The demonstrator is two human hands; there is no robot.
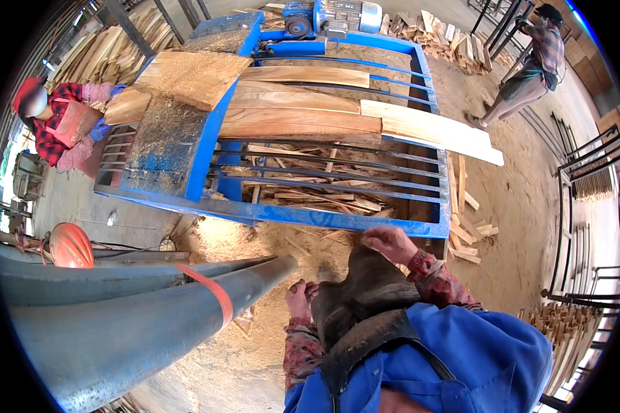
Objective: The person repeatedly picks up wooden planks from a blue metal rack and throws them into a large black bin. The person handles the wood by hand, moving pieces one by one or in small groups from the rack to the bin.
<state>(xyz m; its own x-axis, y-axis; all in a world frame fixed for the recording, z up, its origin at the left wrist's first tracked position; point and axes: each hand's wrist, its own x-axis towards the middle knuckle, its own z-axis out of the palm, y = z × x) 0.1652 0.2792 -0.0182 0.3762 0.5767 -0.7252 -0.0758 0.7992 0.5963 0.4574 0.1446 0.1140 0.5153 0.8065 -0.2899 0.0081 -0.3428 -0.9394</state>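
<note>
My left hand [300,300] is low in front of me, beside a dark apron [365,292] that hangs from my waist. Its fingers are curled, and whether they pinch anything is hidden. My right hand [390,245] is off the front edge of the blue machine frame [337,221], its loosely bent fingers holding nothing visible. On the machine's bars lie several boards, among them a reddish-brown board [300,128] and a pale board [437,131] overhanging the right end. A wide plank [193,77] rests on the sawdust-covered housing [162,151].
A co-worker in blue gloves [98,129] stands at the left by another board [127,107]. Another person [536,58] is at the far right. A large grey duct [131,337] with an orange strap runs along my left. Wood offcuts [465,237] and sawdust cover parts of the floor.
</note>
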